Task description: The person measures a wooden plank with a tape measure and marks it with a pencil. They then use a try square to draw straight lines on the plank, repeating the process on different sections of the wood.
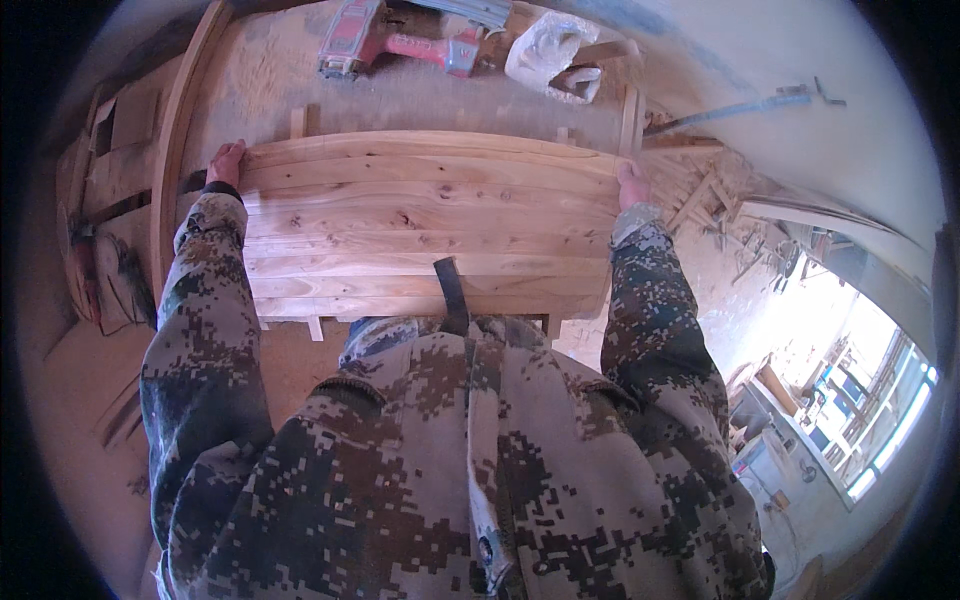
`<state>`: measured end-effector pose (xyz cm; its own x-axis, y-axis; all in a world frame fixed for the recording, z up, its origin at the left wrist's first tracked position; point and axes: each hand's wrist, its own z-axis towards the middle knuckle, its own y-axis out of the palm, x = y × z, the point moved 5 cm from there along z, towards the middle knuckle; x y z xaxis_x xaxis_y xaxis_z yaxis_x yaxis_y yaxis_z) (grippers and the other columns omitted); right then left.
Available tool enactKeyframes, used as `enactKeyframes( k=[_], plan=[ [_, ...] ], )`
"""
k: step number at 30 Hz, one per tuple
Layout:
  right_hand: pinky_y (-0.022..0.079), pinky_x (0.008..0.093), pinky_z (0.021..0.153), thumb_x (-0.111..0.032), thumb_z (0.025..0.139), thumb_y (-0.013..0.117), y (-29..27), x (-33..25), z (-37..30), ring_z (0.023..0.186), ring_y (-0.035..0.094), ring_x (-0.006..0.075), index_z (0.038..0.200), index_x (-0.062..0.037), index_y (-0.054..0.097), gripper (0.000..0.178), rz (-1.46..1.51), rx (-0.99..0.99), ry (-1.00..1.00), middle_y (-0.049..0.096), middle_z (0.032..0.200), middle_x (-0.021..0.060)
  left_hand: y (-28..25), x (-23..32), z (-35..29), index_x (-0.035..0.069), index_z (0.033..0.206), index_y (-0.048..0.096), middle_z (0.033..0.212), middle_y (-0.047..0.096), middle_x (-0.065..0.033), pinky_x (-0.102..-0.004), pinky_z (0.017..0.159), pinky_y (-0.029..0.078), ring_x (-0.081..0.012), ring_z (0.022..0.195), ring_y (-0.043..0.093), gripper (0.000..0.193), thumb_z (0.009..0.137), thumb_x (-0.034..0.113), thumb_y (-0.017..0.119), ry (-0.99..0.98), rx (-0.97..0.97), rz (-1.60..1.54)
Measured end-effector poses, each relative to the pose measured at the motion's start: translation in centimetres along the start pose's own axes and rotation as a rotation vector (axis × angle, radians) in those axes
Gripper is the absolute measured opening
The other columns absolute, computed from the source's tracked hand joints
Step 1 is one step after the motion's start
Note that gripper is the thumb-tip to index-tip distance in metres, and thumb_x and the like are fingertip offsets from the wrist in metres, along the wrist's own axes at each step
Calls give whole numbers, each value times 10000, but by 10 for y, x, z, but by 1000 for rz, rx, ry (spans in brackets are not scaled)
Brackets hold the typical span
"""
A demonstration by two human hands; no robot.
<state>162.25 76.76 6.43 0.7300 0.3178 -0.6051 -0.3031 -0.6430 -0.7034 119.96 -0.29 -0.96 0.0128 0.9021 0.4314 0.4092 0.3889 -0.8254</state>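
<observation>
A wide panel of pale, knotty wooden boards [430, 215] lies across in front of me, its near edge close to my waist. My left hand [227, 163] is closed on its far left corner. At the far right corner, my right hand [632, 185] grips the opposite edge, with the fingers partly hidden. Small wooden battens [315, 328] stick out from under the panel's near and far edges.
Beyond the panel, a dusty worktable [270, 75] carries a red nail gun [415, 46] and crumpled clear plastic wrapping [545, 55]. A long wooden rail [178, 160] runs along the left. Scrap wood [705, 200] lies on the right, with a bright window [890, 400] farther off.
</observation>
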Motion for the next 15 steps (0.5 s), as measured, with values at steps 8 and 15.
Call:
enactKeyframes(
  k=[8,15],
  plan=[
    [426,408,1037,-384,977,507,2,9,-6,1255,553,373,1374,-143,574,469,39,32,29,622,1302,220,6,-7,0,122,1143,690,1185,671,-132,-394,968,492,-321,1105,635,324,977,339,516,339,74,318],
    [447,322,981,-237,998,528,-6,-8,-11,1075,605,176,1264,-12,633,364,147,-13,-29,685,1148,75,-1,-9,-19,156,1128,713,1176,684,-125,-417,977,464,-329,1134,612,401,964,462,513,-83,121,-60]
  ],
)
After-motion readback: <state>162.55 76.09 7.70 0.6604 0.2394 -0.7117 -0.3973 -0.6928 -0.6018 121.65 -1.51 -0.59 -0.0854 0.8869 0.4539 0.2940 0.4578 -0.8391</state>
